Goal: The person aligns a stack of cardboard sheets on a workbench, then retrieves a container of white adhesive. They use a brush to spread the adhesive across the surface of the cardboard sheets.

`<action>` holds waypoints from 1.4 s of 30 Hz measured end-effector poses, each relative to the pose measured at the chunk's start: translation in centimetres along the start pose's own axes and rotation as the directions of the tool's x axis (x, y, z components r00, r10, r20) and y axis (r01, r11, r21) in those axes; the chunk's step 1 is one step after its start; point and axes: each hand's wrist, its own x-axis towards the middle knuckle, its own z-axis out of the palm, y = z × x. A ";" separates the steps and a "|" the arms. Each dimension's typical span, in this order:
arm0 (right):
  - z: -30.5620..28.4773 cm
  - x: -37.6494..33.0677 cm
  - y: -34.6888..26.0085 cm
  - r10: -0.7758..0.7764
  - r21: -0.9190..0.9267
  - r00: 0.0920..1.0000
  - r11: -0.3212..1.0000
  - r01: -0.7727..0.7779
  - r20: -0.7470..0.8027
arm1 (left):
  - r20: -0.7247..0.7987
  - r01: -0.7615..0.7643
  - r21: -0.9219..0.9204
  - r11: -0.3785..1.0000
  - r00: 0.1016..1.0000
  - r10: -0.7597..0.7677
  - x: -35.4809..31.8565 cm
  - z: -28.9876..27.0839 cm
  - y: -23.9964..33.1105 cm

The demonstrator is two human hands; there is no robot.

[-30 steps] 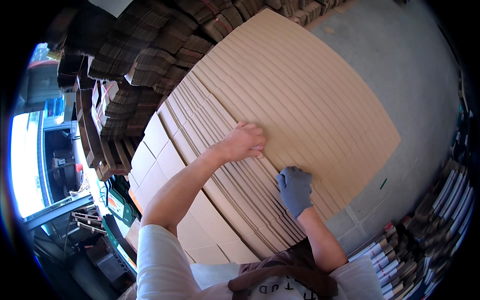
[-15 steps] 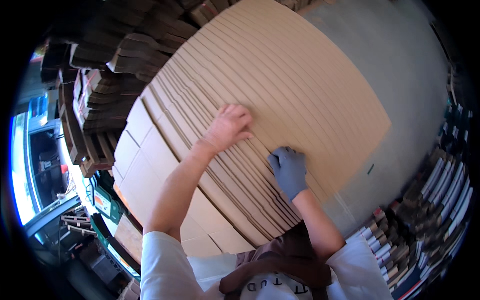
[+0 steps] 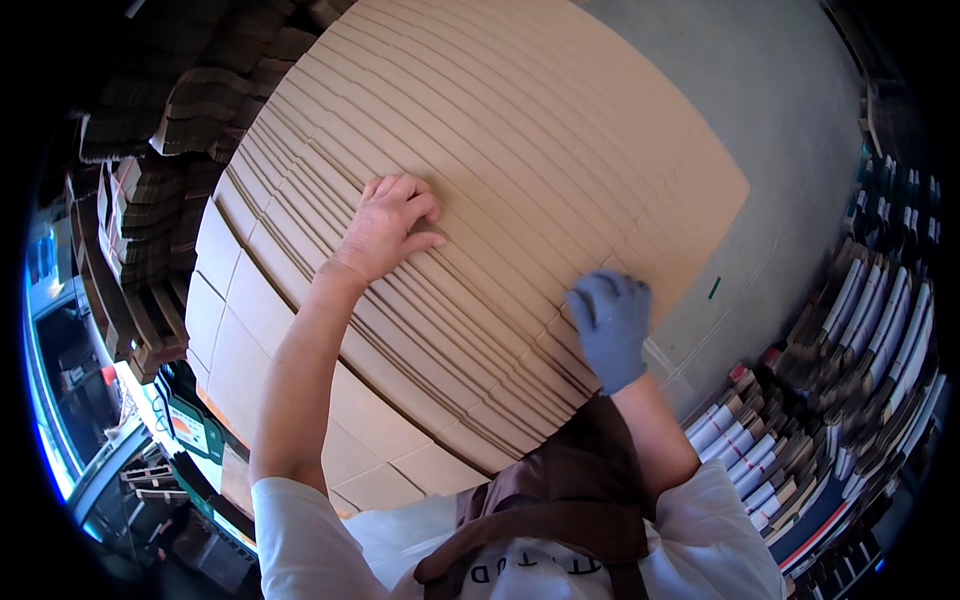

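- Left hand (image 3: 392, 226): bare, fingers curled, pressing on cardboard stack (image 3: 520, 150), pinching nothing.
- Right hand (image 3: 610, 325): grey-gloved, fingers bent over stack's near edge; grip unclear.
- Stack: fanned sheets, directly ahead, above grey floor (image 3: 760, 90).

Cardboard stack (image 3: 520, 150) cut off at top; right hand's (image 3: 610, 325) fingertips hidden.

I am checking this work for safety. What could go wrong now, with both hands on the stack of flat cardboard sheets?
1. The left hand is bare and its fingers press on the sheet edges of the cardboard stack; an edge might cut the skin. Only the right hand has a glove.
2. The sheets lie fanned, each shifted past the next, so a push could make some slide off toward the grey floor.
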 end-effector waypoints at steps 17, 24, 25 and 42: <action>-0.4 -5.3 -2.5 0.339 -0.002 0.835 0.927 -0.375 0.433 | 0.038 -0.007 0.025 1.000 0.999 0.006 0.4 -0.5 0.3; -0.4 -4.8 -2.5 0.278 0.011 0.833 0.947 -0.322 0.479 | 0.042 -0.003 0.016 1.000 0.999 0.003 0.2 -0.4 0.3; -0.3 -4.8 -2.3 0.251 0.012 0.849 0.957 -0.289 0.465 | 0.042 -0.004 0.017 1.000 0.999 0.004 0.3 -0.4 0.3; 1.1 -5.5 -1.3 0.220 0.016 0.888 0.969 -0.247 0.405 | 0.033 -0.003 0.024 1.000 0.999 0.003 0.6 -0.3 0.3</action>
